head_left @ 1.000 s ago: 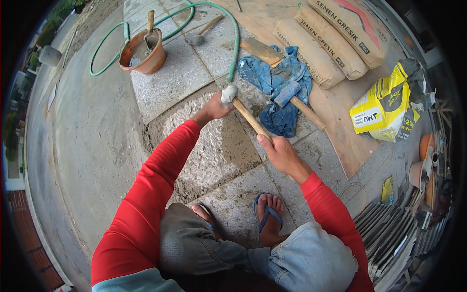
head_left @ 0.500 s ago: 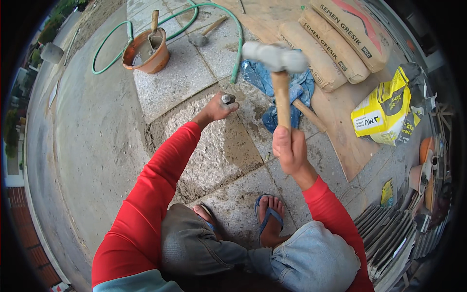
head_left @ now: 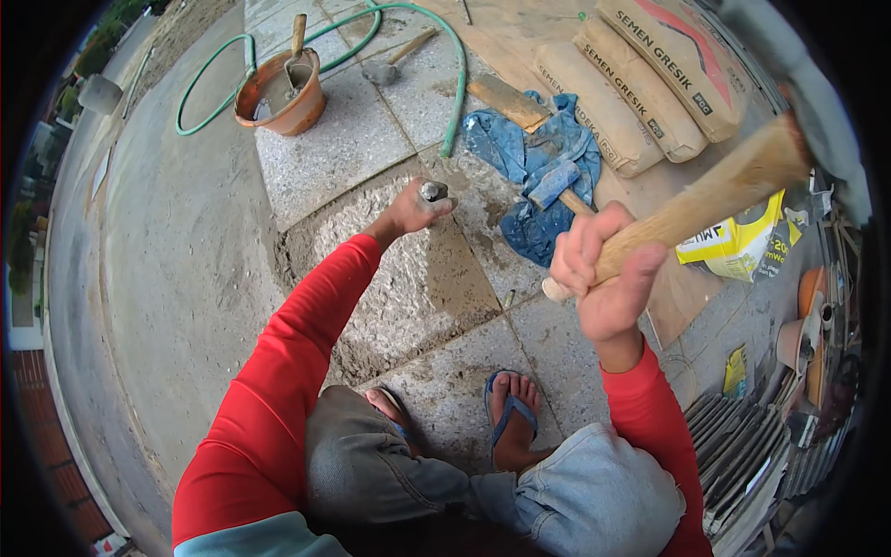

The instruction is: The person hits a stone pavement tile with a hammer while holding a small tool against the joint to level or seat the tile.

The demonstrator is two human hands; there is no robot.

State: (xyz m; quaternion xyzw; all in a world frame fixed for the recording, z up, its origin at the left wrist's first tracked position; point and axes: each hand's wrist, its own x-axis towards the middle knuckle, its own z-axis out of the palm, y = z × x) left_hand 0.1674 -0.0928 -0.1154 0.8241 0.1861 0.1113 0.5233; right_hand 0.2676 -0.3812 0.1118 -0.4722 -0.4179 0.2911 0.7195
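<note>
My left hand (head_left: 415,207) is closed around an upright metal chisel (head_left: 431,191), whose round top end shows above the fist. Its lower end is hidden below the hand. Beneath lies a rough, chipped, mortar-covered patch (head_left: 371,269) among speckled grey paving slabs. My right hand (head_left: 613,269) grips the lower handle of a large hammer (head_left: 710,200), raised high to the right of the chisel. The grey hammer head is close to the camera and partly cut off by the picture's dark rim.
An orange bucket (head_left: 295,119) holding a trowel (head_left: 297,60) stands far left, with a green hose (head_left: 458,70) and a mallet (head_left: 382,71) near it. A blue cloth (head_left: 534,172) carries a smaller hammer (head_left: 557,183) and a wood block (head_left: 509,100). Cement bags (head_left: 640,93) lie far right.
The hammer has swung up and to the right, toward the camera, uncovering the wood block and small hammer on the cloth. My left hand and the chisel stay in place.
</note>
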